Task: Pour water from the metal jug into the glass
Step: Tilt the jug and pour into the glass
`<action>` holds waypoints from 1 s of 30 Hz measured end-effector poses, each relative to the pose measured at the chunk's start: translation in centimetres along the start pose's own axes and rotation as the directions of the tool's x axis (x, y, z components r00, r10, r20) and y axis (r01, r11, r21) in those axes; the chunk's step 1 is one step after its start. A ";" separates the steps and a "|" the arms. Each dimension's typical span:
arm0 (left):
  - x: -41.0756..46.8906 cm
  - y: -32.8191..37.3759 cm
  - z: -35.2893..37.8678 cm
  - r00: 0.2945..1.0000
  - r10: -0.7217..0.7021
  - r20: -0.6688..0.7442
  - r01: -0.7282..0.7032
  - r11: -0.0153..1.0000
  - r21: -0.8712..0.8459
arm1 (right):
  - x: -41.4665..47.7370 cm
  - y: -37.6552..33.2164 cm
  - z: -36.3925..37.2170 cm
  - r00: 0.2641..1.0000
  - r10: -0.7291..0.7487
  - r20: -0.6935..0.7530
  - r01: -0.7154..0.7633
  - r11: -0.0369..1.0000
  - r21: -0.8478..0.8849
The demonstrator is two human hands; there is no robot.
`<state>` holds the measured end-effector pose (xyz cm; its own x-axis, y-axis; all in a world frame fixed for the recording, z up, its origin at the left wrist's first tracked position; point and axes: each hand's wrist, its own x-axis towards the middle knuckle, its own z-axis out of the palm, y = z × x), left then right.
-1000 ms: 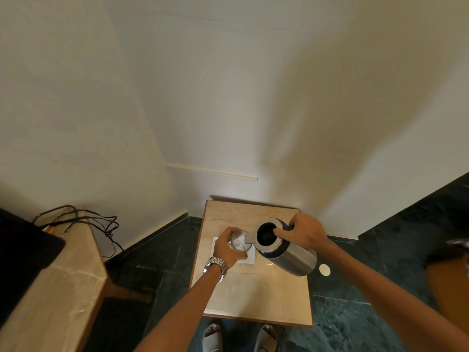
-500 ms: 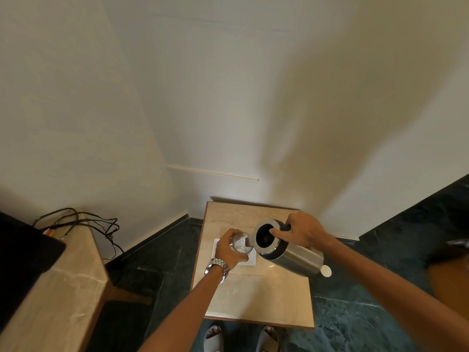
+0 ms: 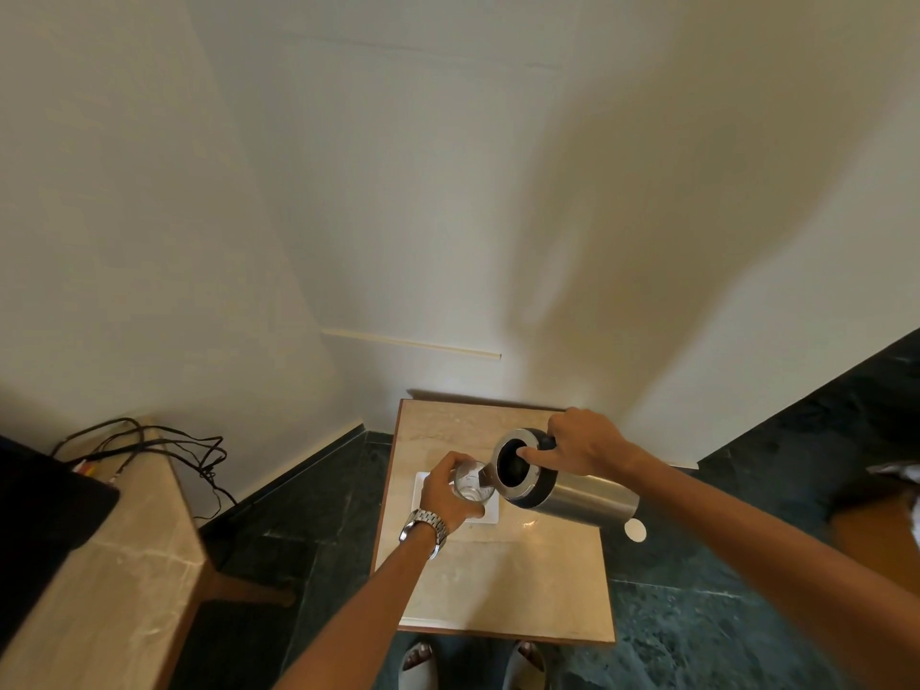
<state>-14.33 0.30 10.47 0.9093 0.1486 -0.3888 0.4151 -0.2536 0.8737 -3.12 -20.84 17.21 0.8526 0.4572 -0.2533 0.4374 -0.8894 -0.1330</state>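
Head view: right hand (image 3: 585, 443) grips the tilted jug (image 3: 562, 483), spout over the glass (image 3: 470, 483) clasped by left hand (image 3: 445, 493); contents unclear.

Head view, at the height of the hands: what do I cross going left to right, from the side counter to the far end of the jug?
Black cables on the side counter → left hand → glass → metal jug, tipped with its spout over the glass → white disc by the jug's base.
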 end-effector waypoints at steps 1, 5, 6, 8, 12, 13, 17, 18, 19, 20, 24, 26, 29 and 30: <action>0.0 0.0 0.0 1.000 -0.001 0.000 0.001 1.000 0.003 | 0.1 0.0 0.0 1.000 -0.011 0.000 0.011 1.000 -0.001; 0.0 0.0 0.1 1.000 0.002 0.003 -0.002 1.000 0.011 | 0.2 -0.4 -0.2 1.000 -0.022 0.014 0.023 1.000 -0.022; 0.0 0.0 0.2 1.000 0.002 0.007 -0.002 1.000 0.012 | 0.3 -0.5 -0.3 0.999 -0.028 0.020 0.028 0.999 -0.027; 0.0 0.0 0.2 1.000 -0.001 0.010 0.000 1.000 0.010 | 0.3 -0.7 -0.6 0.999 -0.040 0.032 0.041 0.998 -0.041; -0.1 -0.1 0.4 1.000 -0.004 0.007 0.004 1.000 0.000 | 0.4 -1.1 -1.1 0.998 -0.048 0.047 0.052 0.995 -0.080; -0.2 -0.1 0.4 1.000 -0.007 0.007 0.007 1.000 -0.002 | 0.4 -1.2 -1.1 0.998 -0.048 0.050 0.052 0.995 -0.084; -0.3 -0.1 0.4 1.000 -0.005 0.009 0.005 1.000 0.009 | 0.5 -1.5 -1.1 0.996 -0.071 0.046 0.075 0.992 -0.102; -0.3 -0.1 0.3 1.000 -0.005 0.006 0.005 1.000 0.009 | 0.6 -1.6 -1.2 0.996 -0.073 0.046 0.077 0.992 -0.101; -0.3 -0.1 0.3 1.000 -0.005 0.004 0.005 1.000 0.010 | 0.6 -1.7 -1.2 0.996 -0.073 0.045 0.077 0.992 -0.104; -0.3 -0.1 0.3 1.000 -0.006 0.003 0.006 1.000 0.011 | 0.6 -1.7 -1.2 0.996 -0.075 0.045 0.080 0.991 -0.110; -0.4 0.0 0.3 1.000 -0.013 0.005 0.013 1.000 0.022 | 0.6 -1.9 -1.3 0.996 -0.077 0.047 0.082 0.990 -0.113; -0.4 0.1 0.3 1.000 -0.018 0.009 0.018 1.000 0.019 | 0.6 -2.1 -1.4 0.996 -0.076 0.049 0.081 0.990 -0.112; -0.4 0.2 0.1 1.000 -0.021 0.000 0.021 0.999 0.027 | 0.7 -2.4 -1.5 0.996 -0.066 0.063 0.073 0.991 -0.114; -0.4 0.2 0.0 1.000 -0.021 -0.003 0.021 0.999 0.030 | 0.7 -2.5 -1.5 0.996 -0.062 0.065 0.070 0.991 -0.118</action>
<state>-14.56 0.15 10.77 0.9001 0.1570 -0.4063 0.4351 -0.2788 0.8561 -3.16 -18.31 18.84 0.8033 0.5109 -0.3059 0.5265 -0.8494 -0.0360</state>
